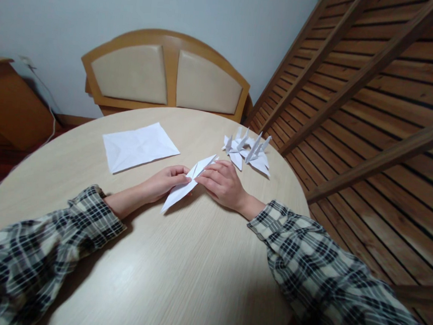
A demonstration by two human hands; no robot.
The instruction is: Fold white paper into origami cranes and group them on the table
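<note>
A folded white paper (pixel 179 193), long and pointed like a diamond, is held between my two hands above the middle of the table. My left hand (pixel 165 181) pinches its left edge, with the thumb on top near the centre. My right hand (pixel 225 183) closes on its right side, fingers bent over the upper half near a narrow slit. Part of the paper's upper end is hidden behind the right fingers. Beyond my right hand stand several folded white paper cranes (pixel 253 153), bunched together with their points upward.
A stack of creased white paper sheets (pixel 140 145) lies on the left of the round wooden table (pixel 176 280). A wooden headboard with pale panels (pixel 208 81) stands behind. Wooden slats (pixel 375 121) slope along the right, and a brown cabinet (pixel 13 104) is far left.
</note>
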